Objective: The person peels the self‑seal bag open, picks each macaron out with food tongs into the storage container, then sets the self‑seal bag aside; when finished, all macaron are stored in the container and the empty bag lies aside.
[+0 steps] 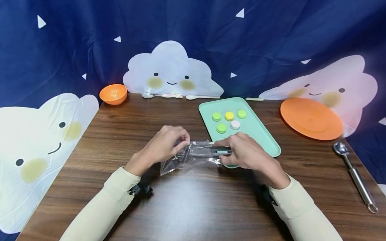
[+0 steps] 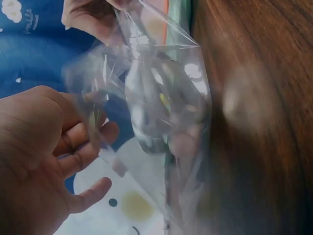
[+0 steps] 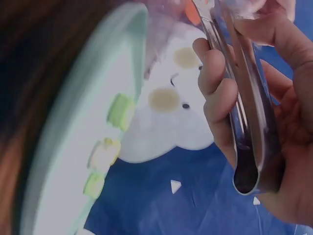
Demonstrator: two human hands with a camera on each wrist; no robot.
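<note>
A clear plastic bag (image 1: 187, 159) lies on the brown wooden table between my hands. My left hand (image 1: 182, 142) pinches the bag's mouth; in the left wrist view the bag (image 2: 161, 98) is held up in front of the curled fingers (image 2: 83, 147). My right hand (image 1: 230, 149) grips metal tongs (image 1: 211, 150), and their tips reach into the bag. The right wrist view shows the fingers (image 3: 220, 98) wrapped round the tongs (image 3: 249, 122), its arms squeezed close. Just behind the right hand a mint tray (image 1: 262, 134) holds several small round pieces (image 1: 229, 115), green, yellow and white.
An orange bowl (image 1: 113, 93) sits at the back left, with two white spoons (image 1: 163, 95) along the back edge. An orange plate (image 1: 311, 117) lies at the right, and a metal scoop (image 1: 356, 174) near the right edge. A blue cloud-print cloth hangs behind.
</note>
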